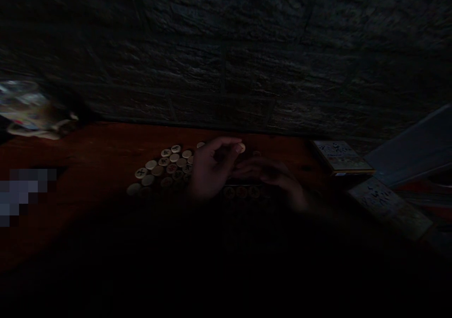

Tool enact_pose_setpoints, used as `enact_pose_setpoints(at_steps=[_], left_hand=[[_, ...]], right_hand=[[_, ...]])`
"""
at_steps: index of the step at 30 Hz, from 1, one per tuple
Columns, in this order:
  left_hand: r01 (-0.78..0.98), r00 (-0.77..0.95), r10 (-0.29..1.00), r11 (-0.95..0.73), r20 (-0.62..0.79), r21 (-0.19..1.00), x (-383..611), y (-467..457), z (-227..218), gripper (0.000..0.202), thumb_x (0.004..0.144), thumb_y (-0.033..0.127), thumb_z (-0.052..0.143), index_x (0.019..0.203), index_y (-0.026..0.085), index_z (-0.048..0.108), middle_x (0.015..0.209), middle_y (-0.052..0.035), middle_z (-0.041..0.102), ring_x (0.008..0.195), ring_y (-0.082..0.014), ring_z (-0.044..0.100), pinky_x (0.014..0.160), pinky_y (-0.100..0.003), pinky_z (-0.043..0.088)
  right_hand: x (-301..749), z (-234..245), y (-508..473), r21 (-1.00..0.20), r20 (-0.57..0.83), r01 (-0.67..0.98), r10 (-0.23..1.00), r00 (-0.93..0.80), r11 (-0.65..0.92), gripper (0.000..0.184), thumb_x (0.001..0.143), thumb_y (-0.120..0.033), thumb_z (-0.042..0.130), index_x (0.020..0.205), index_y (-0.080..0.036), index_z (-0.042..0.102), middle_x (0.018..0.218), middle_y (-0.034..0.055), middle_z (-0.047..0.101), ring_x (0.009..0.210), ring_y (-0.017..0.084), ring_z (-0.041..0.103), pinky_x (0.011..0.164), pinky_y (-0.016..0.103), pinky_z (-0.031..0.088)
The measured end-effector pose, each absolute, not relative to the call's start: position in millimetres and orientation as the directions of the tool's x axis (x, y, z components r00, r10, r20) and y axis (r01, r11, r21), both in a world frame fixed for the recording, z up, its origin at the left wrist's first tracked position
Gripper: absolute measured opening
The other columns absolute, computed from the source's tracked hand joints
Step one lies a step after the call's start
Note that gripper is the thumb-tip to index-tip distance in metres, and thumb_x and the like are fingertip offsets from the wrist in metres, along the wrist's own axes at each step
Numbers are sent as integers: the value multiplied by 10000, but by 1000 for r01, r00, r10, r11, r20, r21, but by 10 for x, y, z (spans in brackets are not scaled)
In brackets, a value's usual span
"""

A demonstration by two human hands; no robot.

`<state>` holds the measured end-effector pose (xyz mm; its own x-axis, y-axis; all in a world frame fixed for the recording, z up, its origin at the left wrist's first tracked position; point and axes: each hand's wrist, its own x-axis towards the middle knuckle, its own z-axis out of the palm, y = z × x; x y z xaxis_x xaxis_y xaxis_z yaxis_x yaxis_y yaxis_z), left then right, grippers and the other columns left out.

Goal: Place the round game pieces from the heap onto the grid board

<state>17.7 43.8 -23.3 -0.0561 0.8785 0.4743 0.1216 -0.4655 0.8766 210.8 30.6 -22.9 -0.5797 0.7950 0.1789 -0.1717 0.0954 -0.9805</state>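
Note:
Between the thumb and forefinger of my left hand (213, 167) is a pale round Chinese chess piece (241, 147), pinched at its edge. My right hand (278, 177) is beside it, fingers stretched out toward the left hand, with nothing visible in them. To the left, several loose Chinese chess pieces (171, 168) lie in a cluster, some showing characters and some blank. Below the hands, a short row of pieces (242, 192) sits along a thin light edge; deep shadow hides what holds them.
The reddish wooden table (106, 144) meets a dark stone-block wall (226, 64). Two flat boxes with dark brush writing, an upper box (341, 155) and a lower box (390, 205), lie at the right. A clear plastic bag (30, 108) stands at the far left.

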Motion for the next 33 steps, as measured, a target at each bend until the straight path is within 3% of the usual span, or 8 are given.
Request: enact_pose_setpoints(at_steps=[4, 7, 9, 12, 15, 19, 24, 33], left_hand=[[122, -8, 883, -465, 469, 877, 191, 400, -211, 132, 925, 267, 773, 1028, 187, 792, 881, -26, 828, 724, -123, 754, 622, -208, 589], [69, 92, 907, -418, 412, 906, 207, 362, -199, 132, 918, 239, 768, 1032, 176, 792, 829, -19, 826, 635, -119, 748, 571, -203, 601], [37, 140, 915, -388, 380, 921, 210, 353, -202, 128, 910, 220, 768, 1026, 173, 796, 852, -30, 834, 670, -134, 774, 612, -217, 635], [-1, 155, 920, -364, 360, 931, 202, 372, -223, 131, 898, 225, 775, 1015, 173, 802, 936, -58, 847, 765, -165, 807, 686, -254, 672], [-54, 149, 932, -325, 329, 944, 197, 399, -246, 170, 879, 279, 806, 1012, 173, 811, 947, -75, 849, 746, -181, 808, 694, -291, 688], [-122, 182, 947, -247, 266, 961, 199, 401, -252, 186, 860, 301, 832, 1004, 185, 829, 985, -81, 848, 774, -194, 813, 737, -327, 702], [-190, 245, 947, -163, 207, 968, 192, 400, -238, 213, 819, 311, 872, 980, 178, 829, 962, -78, 847, 832, -212, 820, 785, -349, 711], [-188, 267, 946, -134, 182, 973, 192, 424, -236, 174, 855, 279, 835, 999, 180, 825, 861, -55, 831, 714, -173, 798, 680, -283, 701]], right_hand=[[2088, -225, 328, -977, 206, -45, 882, -423, 207, 223, 956, -352, 622, 991, -216, 795, 994, 49, 780, 926, 211, 734, 893, 363, 562], [2077, -232, 355, -957, 276, 1, 910, -311, 291, 256, 972, -385, 621, 825, -210, 737, 771, 9, 709, 729, 167, 670, 715, 304, 522], [2070, -236, 364, -947, 299, 31, 911, -284, 320, 302, 970, -424, 648, 765, -207, 695, 719, -5, 668, 684, 150, 625, 673, 287, 487], [2054, -237, 363, -937, 301, 94, 914, -274, 337, 331, 953, -457, 703, 748, -200, 664, 722, -9, 646, 686, 140, 592, 662, 278, 460], [2043, -243, 362, -917, 297, 204, 927, -229, 344, 366, 955, -521, 699, 781, -202, 652, 734, -11, 630, 687, 139, 573, 641, 278, 442], [2060, -273, 377, -882, 304, 290, 919, -250, 371, 347, 992, -521, 653, 848, -207, 680, 802, 3, 689, 750, 157, 625, 685, 292, 456], [2079, -301, 390, -887, 308, 272, 916, -256, 374, 313, 1042, -451, 569, 882, -214, 697, 838, 9, 728, 777, 162, 661, 716, 293, 478], [2069, -246, 384, -905, 301, 224, 916, -266, 362, 273, 1014, -409, 571, 872, -211, 694, 815, 7, 718, 767, 164, 663, 710, 286, 496]])
